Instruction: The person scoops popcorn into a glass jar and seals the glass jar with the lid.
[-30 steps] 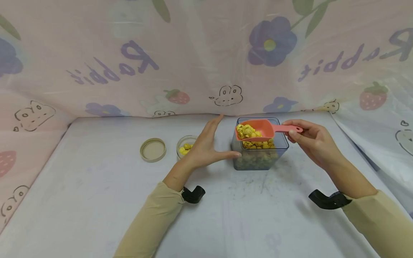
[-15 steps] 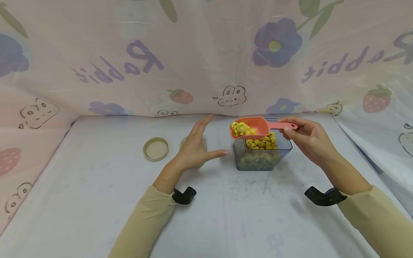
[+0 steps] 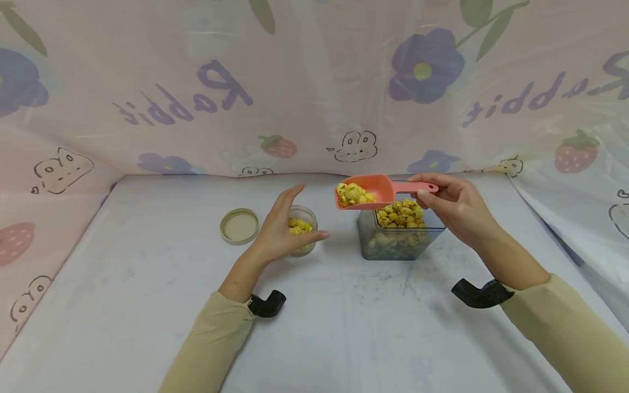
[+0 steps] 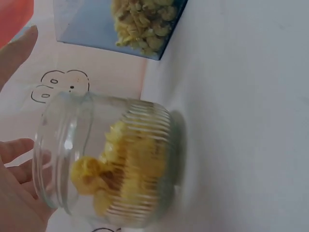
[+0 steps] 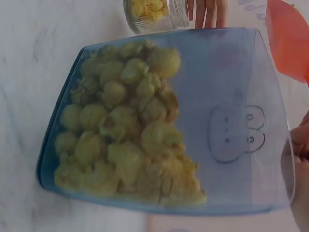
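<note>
My right hand [image 3: 457,210] pinches the handle of a coral scoop [image 3: 380,185], held level above the left rim of a bluish clear bin [image 3: 393,245]. Yellow popcorn [image 3: 352,195] fills the scoop's front end, and more popcorn [image 5: 120,121] lies in the bin. My left hand [image 3: 282,229] has its thumb and fingers spread around a small glass jar [image 4: 101,154], and holds nothing. Some popcorn lies in the jar's lower part, as the left wrist view shows. Whether the left hand touches the glass, I cannot tell.
A round beige lid [image 3: 239,226] lies on the white cloth [image 3: 314,327], left of the jar. A printed curtain [image 3: 304,82] stands close behind the jar and the bin.
My right hand has carried the loaded scoop leftward from over the bin's middle to its left edge. My left hand has shifted left, from beside the bin to around the jar.
</note>
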{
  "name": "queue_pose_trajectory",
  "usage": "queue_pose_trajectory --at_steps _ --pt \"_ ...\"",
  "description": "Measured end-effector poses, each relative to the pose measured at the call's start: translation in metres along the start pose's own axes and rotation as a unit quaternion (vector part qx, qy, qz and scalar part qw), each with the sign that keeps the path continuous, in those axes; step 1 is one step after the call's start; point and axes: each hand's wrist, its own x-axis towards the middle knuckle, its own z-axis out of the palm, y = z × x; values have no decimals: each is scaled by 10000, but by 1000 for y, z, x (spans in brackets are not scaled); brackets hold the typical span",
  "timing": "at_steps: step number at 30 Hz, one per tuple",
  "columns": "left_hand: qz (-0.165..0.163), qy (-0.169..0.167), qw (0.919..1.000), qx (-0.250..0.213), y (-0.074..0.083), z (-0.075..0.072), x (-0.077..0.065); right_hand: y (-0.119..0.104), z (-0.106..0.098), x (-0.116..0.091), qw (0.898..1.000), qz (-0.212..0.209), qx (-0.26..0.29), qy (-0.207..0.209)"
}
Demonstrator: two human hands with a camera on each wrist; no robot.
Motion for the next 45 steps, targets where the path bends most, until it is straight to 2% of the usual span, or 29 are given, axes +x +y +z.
queue_pose_trajectory --at_steps 8,13,18,27,33,45 --pt "-143 49 9999 8 -10 -3 -7 1 12 9 9998 189 -28 -99" --pt "-65 113 9998 -122 -16 -4 -10 0 18 12 9992 375 -105 -99" --pt "54 163 9997 -177 -24 -6 -13 -2 21 17 9972 629 -400 -84" --pt "-211 157 9992 -290 -28 -8 -12 -3 30 27 9923 935 -811 10" --pt "-289 114 9978 -585 -32 -6 -12 -1 35 31 9896 1163 -840 66" --pt "-300 257 9938 -1039 -38 -2 -13 3 39 37 9840 1433 -1063 1"
